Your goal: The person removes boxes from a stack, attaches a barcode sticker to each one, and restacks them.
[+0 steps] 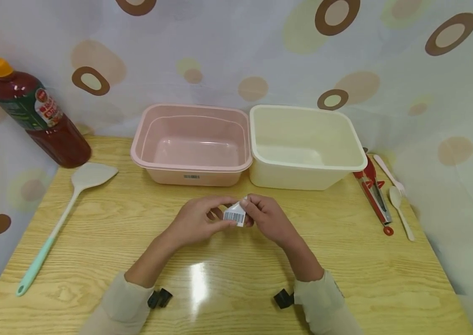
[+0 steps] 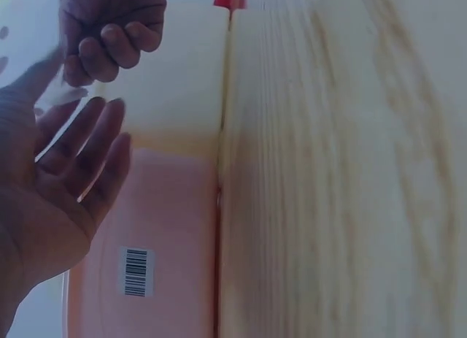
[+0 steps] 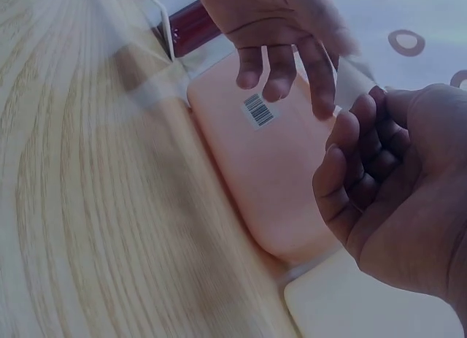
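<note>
Between the two hands, above the table in front of the tubs, is a small white folded piece with a printed barcode (image 1: pixel 234 216). My left hand (image 1: pixel 199 218) holds its left side between thumb and index finger; the other fingers spread loosely in the left wrist view. With the thumb on top and fingers curled beneath, my right hand (image 1: pixel 269 219) pinches its right corner. In the right wrist view the white piece (image 3: pixel 353 79) stretches between both hands, partly hidden by fingers.
Behind the hands stand a pink tub (image 1: pixel 192 176) and a cream tub (image 1: pixel 303 179), side by side. At left are a red sauce bottle (image 1: pixel 66 139) and a spatula (image 1: pixel 62 218). Tongs (image 1: pixel 375 193), a spoon (image 1: pixel 400 209) and a fork (image 1: pixel 387 172) lie at right.
</note>
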### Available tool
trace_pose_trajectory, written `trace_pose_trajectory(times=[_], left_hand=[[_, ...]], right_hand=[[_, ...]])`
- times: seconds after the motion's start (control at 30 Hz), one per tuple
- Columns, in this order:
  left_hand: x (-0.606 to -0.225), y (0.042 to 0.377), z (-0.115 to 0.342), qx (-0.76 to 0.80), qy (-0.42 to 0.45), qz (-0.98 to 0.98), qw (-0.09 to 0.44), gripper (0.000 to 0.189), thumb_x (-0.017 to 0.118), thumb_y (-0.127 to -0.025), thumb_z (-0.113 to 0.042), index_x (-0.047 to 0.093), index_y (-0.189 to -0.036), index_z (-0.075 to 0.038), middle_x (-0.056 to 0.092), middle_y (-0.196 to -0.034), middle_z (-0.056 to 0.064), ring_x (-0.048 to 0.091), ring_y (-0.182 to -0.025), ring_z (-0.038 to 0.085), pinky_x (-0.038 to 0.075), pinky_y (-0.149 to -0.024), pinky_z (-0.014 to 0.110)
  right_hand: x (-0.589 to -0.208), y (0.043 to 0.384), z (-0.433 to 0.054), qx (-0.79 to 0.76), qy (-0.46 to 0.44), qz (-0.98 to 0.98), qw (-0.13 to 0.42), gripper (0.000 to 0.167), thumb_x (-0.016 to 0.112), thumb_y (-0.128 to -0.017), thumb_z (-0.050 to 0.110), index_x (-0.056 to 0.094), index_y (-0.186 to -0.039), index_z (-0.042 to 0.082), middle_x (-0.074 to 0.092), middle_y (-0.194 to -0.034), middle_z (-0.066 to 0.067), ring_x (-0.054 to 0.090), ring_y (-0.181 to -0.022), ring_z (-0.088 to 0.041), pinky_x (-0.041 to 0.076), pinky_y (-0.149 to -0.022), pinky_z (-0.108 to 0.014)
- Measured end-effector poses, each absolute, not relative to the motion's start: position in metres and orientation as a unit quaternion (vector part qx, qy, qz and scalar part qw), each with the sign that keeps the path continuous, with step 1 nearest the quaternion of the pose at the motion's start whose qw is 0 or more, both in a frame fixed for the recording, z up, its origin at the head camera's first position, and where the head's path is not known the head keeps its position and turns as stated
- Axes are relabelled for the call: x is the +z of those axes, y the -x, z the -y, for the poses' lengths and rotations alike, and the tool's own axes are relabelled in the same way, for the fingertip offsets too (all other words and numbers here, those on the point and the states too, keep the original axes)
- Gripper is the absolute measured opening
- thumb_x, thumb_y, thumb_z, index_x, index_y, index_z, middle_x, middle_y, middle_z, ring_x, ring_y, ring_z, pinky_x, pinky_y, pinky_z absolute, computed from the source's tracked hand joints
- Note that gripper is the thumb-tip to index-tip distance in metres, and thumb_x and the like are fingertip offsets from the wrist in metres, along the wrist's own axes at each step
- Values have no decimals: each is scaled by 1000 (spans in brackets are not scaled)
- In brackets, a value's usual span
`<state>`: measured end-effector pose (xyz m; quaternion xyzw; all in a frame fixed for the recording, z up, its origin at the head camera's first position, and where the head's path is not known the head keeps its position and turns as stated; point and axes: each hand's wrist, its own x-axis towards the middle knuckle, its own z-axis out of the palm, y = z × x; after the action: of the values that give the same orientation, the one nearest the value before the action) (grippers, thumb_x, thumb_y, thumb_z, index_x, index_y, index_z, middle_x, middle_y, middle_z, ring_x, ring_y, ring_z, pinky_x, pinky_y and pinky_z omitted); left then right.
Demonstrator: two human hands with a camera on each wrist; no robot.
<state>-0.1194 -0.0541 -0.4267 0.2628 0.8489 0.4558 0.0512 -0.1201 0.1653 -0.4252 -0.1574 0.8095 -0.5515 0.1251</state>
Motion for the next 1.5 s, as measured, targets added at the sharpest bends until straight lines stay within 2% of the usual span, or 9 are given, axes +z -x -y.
trace_pose_trajectory(times=[0.3, 0.5, 0.73, 0.87, 0.97, 1.17, 1.27, 1.4, 1.5], left_hand=[[-428, 115, 54, 462, -246, -850, -62, 14, 80, -88, -25, 79, -99, -16, 79, -92, -3, 71, -72, 8, 56, -64, 21], [-427, 118, 57, 481, -215, -843, -104, 9, 81, -86, -21, 79, -84, -13, 77, -76, -2, 71, -66, 9, 52, -58, 21], [-424, 118, 57, 504, -192, -838, -82, 15, 81, -87, -23, 76, -76, -14, 74, -70, -3, 63, -61, 4, 49, -55, 21], [-423, 118, 56, 514, -202, -831, -74, 21, 79, -89, -22, 73, -70, -14, 71, -66, -5, 61, -60, 3, 49, -56, 22], [-425, 117, 56, 518, -213, -825, -69, 27, 77, -91, -22, 71, -66, -15, 69, -64, -7, 60, -59, 3, 50, -56, 22], [-428, 117, 55, 511, -224, -827, -72, 35, 76, -92, -25, 69, -61, -13, 67, -58, -6, 54, -54, 3, 45, -53, 20], [-427, 117, 55, 509, -220, -830, -58, 32, 77, -91, -26, 69, -62, -14, 65, -58, -6, 50, -52, 4, 40, -50, 20], [-427, 115, 55, 509, -209, -834, -29, 25, 82, -87, -26, 71, -67, -15, 67, -64, -6, 53, -55, 3, 44, -52, 20], [-427, 115, 54, 506, -204, -838, -13, 20, 84, -84, -27, 74, -71, -15, 72, -70, -6, 59, -60, 2, 50, -57, 21]], right_hand=[[-426, 119, -164, -574, 154, -793, 135, 41, 45, -110, 25, 61, -86, -4, 57, -74, -5, 52, -65, -13, 50, -64, -34], [-425, 119, -164, -543, 145, -820, 107, 41, 45, -110, 30, 62, -87, 0, 56, -74, -7, 50, -64, -16, 47, -60, -32], [-423, 120, -164, -542, 102, -833, 41, 19, 60, -103, 27, 65, -108, 10, 60, -90, -9, 55, -64, -19, 52, -60, -29], [-422, 119, -164, -538, 135, -831, 30, 22, 67, -99, 21, 66, -119, 11, 62, -101, -8, 59, -66, -31, 52, -60, -27], [-422, 117, -164, -529, 166, -832, 30, 19, 68, -98, 20, 70, -116, 12, 64, -102, -7, 61, -69, -35, 52, -59, -27], [-424, 117, -166, -528, 191, -827, 3, 9, 67, -99, 16, 74, -103, 14, 64, -93, -4, 57, -66, -15, 50, -59, -25], [-423, 117, -166, -537, 191, -821, 5, 9, 66, -100, 14, 73, -103, 12, 65, -93, -6, 60, -66, -22, 52, -60, -28], [-422, 116, -166, -548, 172, -818, 28, 11, 62, -102, 16, 70, -105, 9, 68, -94, -14, 64, -70, -33, 57, -65, -37], [-420, 116, -167, -550, 145, -822, 37, 14, 60, -103, 19, 68, -106, 9, 68, -95, -14, 66, -71, -28, 58, -67, -40]])
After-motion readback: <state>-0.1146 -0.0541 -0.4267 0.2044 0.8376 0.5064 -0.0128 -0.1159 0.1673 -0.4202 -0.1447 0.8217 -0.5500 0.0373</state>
